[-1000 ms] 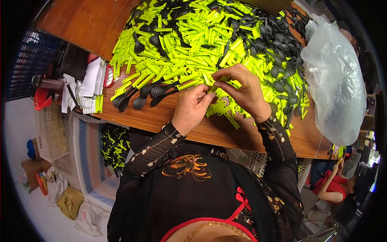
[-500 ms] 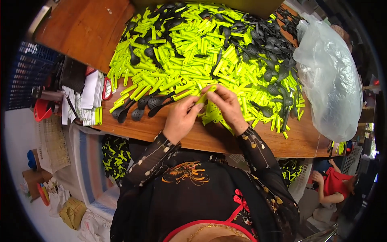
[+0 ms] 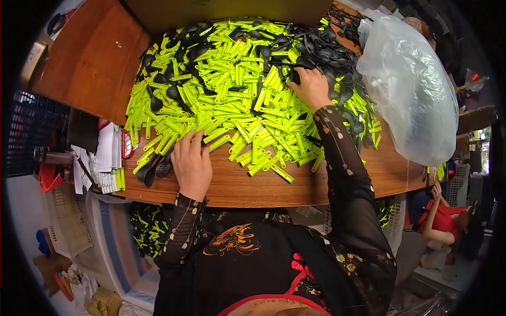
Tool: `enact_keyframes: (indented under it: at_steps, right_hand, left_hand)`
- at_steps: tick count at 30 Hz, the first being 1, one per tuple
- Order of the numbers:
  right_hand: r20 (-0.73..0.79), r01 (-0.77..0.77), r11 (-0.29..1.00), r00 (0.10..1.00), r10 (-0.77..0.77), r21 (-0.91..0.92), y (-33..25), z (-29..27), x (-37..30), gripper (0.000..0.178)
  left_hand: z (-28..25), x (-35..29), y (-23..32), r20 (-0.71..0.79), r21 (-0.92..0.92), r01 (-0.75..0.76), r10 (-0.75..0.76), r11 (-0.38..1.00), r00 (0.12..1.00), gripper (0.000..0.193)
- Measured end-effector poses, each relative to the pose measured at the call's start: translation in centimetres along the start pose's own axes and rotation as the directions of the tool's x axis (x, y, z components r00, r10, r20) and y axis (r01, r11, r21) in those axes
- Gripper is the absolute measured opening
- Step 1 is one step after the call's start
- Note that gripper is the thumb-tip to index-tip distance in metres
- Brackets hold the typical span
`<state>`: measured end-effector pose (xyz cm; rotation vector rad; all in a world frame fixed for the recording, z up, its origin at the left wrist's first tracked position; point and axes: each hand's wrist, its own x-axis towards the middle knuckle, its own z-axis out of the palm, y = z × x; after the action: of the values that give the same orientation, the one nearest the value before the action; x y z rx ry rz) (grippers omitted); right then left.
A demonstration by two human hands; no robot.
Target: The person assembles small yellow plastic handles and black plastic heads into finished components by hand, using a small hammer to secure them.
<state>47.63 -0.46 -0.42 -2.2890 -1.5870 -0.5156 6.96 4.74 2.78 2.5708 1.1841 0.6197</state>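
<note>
Left hand (image 3: 192, 164) flat on yellow-green handles (image 3: 232, 105), right hand (image 3: 311, 87) among black spoons (image 3: 327, 52)

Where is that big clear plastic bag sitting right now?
In the head view, the clear plastic bag sits at the right end of the wooden table, beside the black spoon heads near the right hand.

wooden table (image 3: 253, 184) | yellow-green handles (image 3: 232, 89) | black spoon heads (image 3: 327, 52) | plastic bag (image 3: 411, 100)
</note>
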Motion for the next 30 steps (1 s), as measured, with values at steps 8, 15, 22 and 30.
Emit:
enact_keyframes:
  at_steps: [8, 15, 22, 30]
  right_hand:
    - [0.191, -0.215, 0.839, 0.972, 0.135, 0.5, 0.5, -2.5, -0.7, 0.036]
    - [0.488, -0.19, 0.65, 0.814, -0.315, 0.736, -5.0, -11.3, -4.5, 0.029]
    - [0.322, -0.155, 0.608, 0.93, -0.175, 0.779, -7.7, -9.5, -3.8, 0.02]
    - [0.48, 0.091, 0.959, 0.851, -0.214, 0.267, -8.1, -5.1, -5.7, 0.021]
  left_hand:
    - [-0.2, 0.1, 5.1, 0.046, -0.623, -0.113, 0.18, 0.774, 0.982, 0.03]
    - [1.4, 1.6, 6.8, 0.042, -0.578, -0.162, 0.227, 0.8, 0.973, 0.049]
    - [3.8, 0.7, 6.0, 0.628, -0.697, 0.401, 0.235, 0.595, 0.742, 0.025]
    - [4.6, 0.5, 4.2, 0.622, -0.68, 0.62, 0.138, -0.392, 0.77, 0.027]
